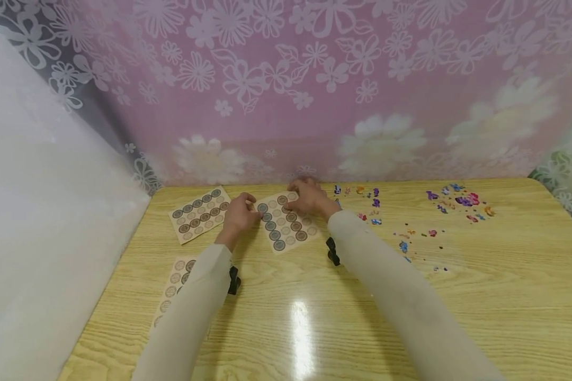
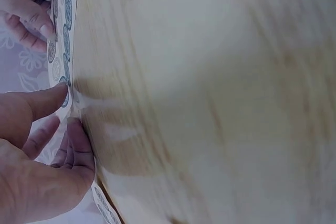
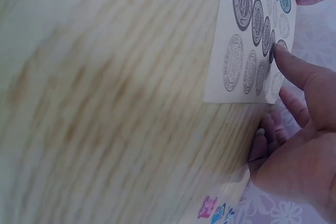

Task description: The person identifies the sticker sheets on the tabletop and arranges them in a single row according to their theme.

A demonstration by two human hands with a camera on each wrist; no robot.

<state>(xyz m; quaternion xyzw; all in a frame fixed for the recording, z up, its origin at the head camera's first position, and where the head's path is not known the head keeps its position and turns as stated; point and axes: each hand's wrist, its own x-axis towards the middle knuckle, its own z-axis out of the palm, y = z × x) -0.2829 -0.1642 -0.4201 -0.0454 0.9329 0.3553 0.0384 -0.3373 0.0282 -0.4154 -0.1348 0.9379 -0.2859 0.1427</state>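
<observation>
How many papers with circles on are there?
3. The middle paper is touched by the left hand and right hand; the left paper lies beside the left hand; the near paper is partly hidden by the left sleeve. More may be hidden.

There are three round-patterned sheets (image 1: pixel 288 225), three colourful clusters (image 1: pixel 464 201), two grips (image 1: pixel 239 214) (image 1: pixel 310 197) and one table (image 1: pixel 519 296).

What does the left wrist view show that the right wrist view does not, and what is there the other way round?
Only the left wrist view: part of a second sheet near the bottom edge. Only the right wrist view: small colourful pieces, also near the bottom edge. Both: the left hand, the right hand, the sheet of round prints, the wood-grained tabletop and the flowered backdrop.
</observation>
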